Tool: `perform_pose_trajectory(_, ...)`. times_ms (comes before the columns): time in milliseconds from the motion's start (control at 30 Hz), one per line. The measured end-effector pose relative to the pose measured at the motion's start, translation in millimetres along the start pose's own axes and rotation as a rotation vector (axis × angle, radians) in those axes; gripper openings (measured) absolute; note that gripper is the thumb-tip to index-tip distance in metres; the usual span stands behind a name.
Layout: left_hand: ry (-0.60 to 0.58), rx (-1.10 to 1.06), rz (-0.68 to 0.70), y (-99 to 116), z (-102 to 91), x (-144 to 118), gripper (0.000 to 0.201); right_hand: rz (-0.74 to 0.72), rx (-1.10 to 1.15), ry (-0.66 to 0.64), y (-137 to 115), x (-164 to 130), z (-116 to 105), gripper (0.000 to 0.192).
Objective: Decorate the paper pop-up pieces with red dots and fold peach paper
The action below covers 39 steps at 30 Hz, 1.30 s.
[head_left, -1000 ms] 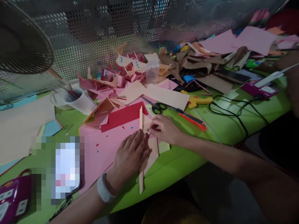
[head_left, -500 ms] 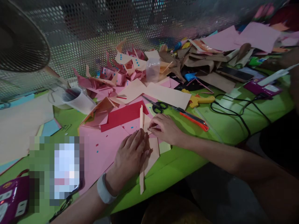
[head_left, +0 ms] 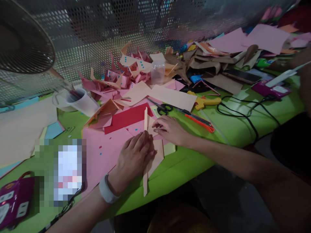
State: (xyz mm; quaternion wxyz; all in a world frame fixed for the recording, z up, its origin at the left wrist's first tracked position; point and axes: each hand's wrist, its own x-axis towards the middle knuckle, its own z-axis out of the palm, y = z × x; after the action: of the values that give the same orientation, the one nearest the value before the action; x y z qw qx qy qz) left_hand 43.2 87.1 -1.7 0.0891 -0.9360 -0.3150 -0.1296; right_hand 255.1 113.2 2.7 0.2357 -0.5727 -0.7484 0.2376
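Observation:
Under my left hand [head_left: 136, 150], a folded cream paper [head_left: 155, 158] lies near the table's front edge. The fingers of this hand are bent close together over the paper's folded strip [head_left: 145, 181] and press it down; their tips are partly hidden. My right hand [head_left: 170, 129] is just to the right, with thumb and bent fingers closed at the paper's upper part. Beneath are a pink sheet [head_left: 97, 168] and a red paper strip [head_left: 128, 118]. Black-handled scissors [head_left: 164, 109] lie beyond my right hand, beside an orange utility knife [head_left: 200, 123].
A yellow glue gun [head_left: 206, 102] with a black cord lies to the right. Paper scraps [head_left: 121, 79] and a clear cup [head_left: 157, 72] fill the back. At left are a fan [head_left: 21, 38], a white cup [head_left: 84, 102], a blurred-out phone [head_left: 68, 171] and a purple power strip [head_left: 17, 200].
My right fingers have shifted slightly up and away from my left hand, and the thumb and index finger sit a little further apart. The left hand stays on the paper. The view has shifted slightly.

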Motion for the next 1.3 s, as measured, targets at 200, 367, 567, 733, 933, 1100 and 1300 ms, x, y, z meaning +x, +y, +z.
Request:
perform_pose_trajectory(200,0.034,0.0,0.02,-2.1,0.7,1.4,0.035,0.005,0.202,-0.035,7.4,5.2,0.1,0.018)
perform_pose_trajectory(367,0.049,-0.007,0.018,-2.2,2.5,1.4,0.032,0.151,0.371,-0.134,9.9,17.4,-3.6,0.016)
perform_pose_trajectory(567,0.025,0.003,-0.027,2.0,1.4,2.3,0.035,0.172,0.306,-0.209,2.5,23.9,-8.9,0.037)
perform_pose_trajectory(733,0.007,-0.02,-0.043,3.0,0.1,3.1,0.038,0.207,0.364,-0.233,-0.1,26.8,-9.4,0.033)
perform_pose_trajectory(933,0.012,-0.042,-0.045,2.5,-0.1,2.4,0.036,0.234,0.474,-0.349,2.0,34.3,-19.1,0.03)
perform_pose_trajectory(1100,0.019,-0.028,-0.031,3.1,-0.3,2.7,0.036,0.266,0.51,-0.393,1.1,36.1,-24.0,0.03)
perform_pose_trajectory(1300,0.016,-0.045,-0.04,2.2,0.3,1.9,0.036,0.229,0.272,-0.32,-2.6,35.5,-17.9,0.035)
